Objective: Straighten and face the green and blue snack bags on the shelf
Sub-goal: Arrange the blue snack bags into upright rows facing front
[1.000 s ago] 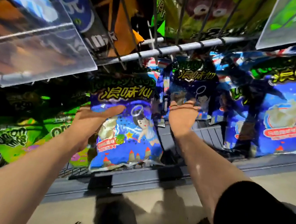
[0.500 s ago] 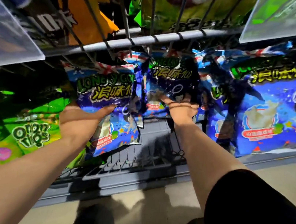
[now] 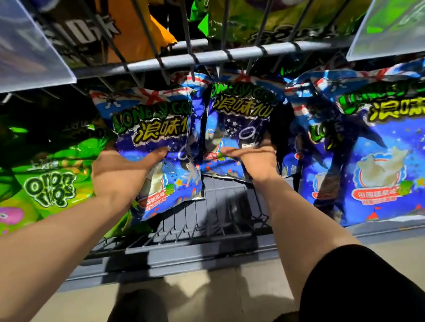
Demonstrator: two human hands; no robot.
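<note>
The wire shelf (image 3: 195, 230) carries the work, and places below are given from its front rail. Judged from how things lie, the job is partway along: the big blue bags (image 3: 386, 170) at the right end stand upright with their fronts outward, the green bags (image 3: 45, 185) at the left end lean and overlap, and the middle of the shelf shows bare wire behind the rail, so a gap is left to fill and the green side is left to square up.

Counting: at least two large blue bags at the right, perhaps a third cut off by the edge; two small blue bags in the middle; about three green bags, though they overlap too much to be sure.

The left hand (image 3: 121, 172) grips the tilted small bag (image 3: 154, 135), thumb across its front, the other fingers hidden behind. The right hand (image 3: 255, 159) lies flat-fingered against the lower front of the upright small bag (image 3: 239, 120), set further back.
</note>
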